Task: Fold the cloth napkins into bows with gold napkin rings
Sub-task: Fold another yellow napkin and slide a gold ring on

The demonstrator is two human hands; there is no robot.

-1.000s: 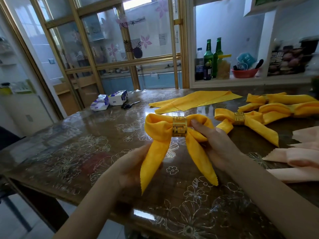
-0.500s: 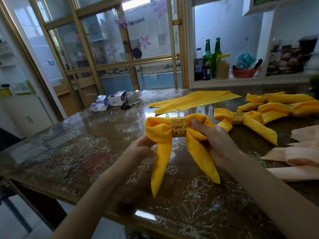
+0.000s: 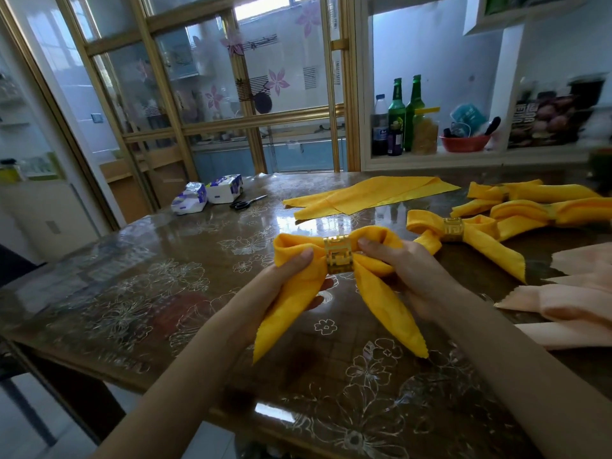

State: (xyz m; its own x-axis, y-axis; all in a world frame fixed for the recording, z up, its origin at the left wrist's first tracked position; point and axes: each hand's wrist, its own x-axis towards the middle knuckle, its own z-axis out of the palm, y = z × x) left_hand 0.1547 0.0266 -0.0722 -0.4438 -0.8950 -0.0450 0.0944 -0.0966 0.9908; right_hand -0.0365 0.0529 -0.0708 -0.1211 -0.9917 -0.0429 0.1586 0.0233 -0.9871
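A yellow napkin bow (image 3: 374, 293) with a gold napkin ring (image 3: 338, 255) at its middle is held just above the table. My left hand (image 3: 281, 283) grips the bow's left loop, thumb on top and fingers beneath. My right hand (image 3: 410, 270) pinches the right loop beside the ring. Two pointed tails hang down toward me. To the right lies a finished yellow bow (image 3: 470, 236) with its own gold ring (image 3: 453, 229), and behind it more finished yellow bows (image 3: 543, 203).
A flat yellow napkin (image 3: 371, 197) lies at the back of the glossy flowered table (image 3: 139, 293). Peach napkins (image 3: 576, 293) are stacked at the right edge. Two tissue packs (image 3: 208, 197) and scissors (image 3: 246, 203) sit back left. Bottles (image 3: 404, 117) stand on a shelf behind.
My left hand moved up from the left tail to the left loop and now grips it. The bow shifted slightly toward me. My right hand kept its pinch.
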